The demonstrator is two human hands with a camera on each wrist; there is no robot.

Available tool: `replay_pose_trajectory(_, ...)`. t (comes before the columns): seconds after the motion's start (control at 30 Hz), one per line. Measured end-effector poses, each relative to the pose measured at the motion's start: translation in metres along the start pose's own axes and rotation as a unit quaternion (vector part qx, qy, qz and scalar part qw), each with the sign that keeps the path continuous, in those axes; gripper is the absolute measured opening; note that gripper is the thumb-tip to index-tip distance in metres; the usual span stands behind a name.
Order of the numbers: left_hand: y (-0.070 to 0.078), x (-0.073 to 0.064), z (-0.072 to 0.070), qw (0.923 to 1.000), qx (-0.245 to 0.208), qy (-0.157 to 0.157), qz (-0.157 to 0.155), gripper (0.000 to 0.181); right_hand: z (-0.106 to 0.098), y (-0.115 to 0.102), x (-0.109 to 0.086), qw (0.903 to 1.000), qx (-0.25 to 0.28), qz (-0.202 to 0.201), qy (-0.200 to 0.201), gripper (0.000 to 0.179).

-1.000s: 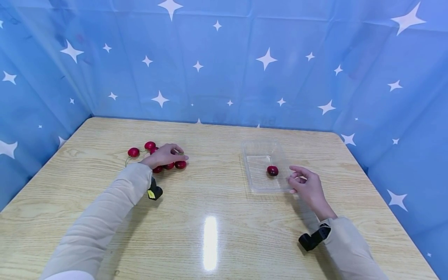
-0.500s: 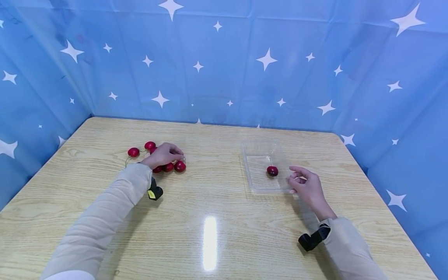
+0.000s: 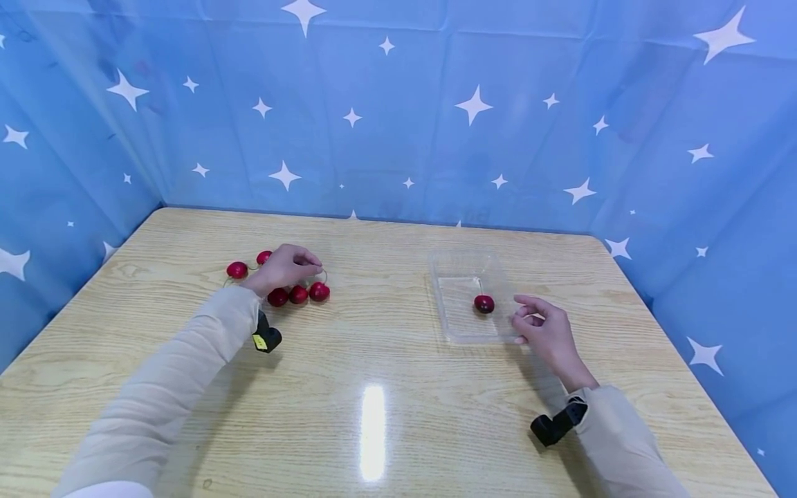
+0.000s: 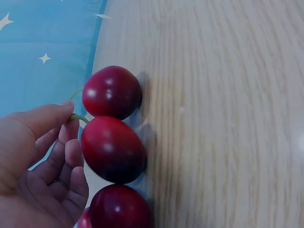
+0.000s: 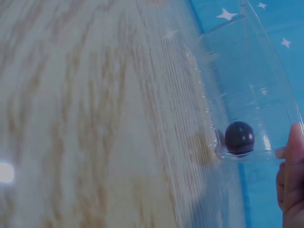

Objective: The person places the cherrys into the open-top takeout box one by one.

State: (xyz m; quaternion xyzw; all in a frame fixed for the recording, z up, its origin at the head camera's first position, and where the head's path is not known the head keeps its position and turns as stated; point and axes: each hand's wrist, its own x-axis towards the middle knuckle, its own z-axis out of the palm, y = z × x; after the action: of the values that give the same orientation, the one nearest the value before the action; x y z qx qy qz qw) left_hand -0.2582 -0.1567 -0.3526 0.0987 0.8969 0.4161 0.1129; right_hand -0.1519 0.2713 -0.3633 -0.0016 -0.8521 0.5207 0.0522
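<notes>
My left hand (image 3: pixel 285 268) reaches over a cluster of red cherries on the left side of the table. In the left wrist view, its thumb and finger pinch a green stem (image 4: pixel 78 117) running to the middle cherry (image 4: pixel 114 149). The thin stem of the cherry above it (image 4: pixel 112 92) also runs up to the thumb. Those cherries sit close to the wood. My right hand (image 3: pixel 548 337) holds the right wall of a clear plastic box (image 3: pixel 441 311), fingers curled at its rim. One dark cherry (image 3: pixel 483 304) with a stem lies inside the box.
More cherries, such as one at the far left (image 3: pixel 237 270), lie around the left hand, some partly hidden by it. The wooden table (image 3: pixel 373 311) ends at a blue star-patterned curtain (image 3: pixel 398 138) behind and at the sides.
My left hand has drawn slightly back and left, away from the rightmost cherry, whose stem now shows beside the fingertips. The right hand and box stay in place.
</notes>
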Motion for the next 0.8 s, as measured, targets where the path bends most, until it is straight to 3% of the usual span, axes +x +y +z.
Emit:
replay_pose_trajectory(0.37,0.0066,-0.0037,-0.0048,0.9995,-0.026,0.016,0.006,0.02,0.0003,-0.0009,0.001,0.9998,0.01,-0.013,0.006,0.038)
replay_pose_trajectory(0.8,0.0088,-0.0048,0.0011,0.9987,-0.051,0.004,0.002,0.023,-0.0006,0.0007,0.0004,1.0,0.0,0.003,-0.001,0.039)
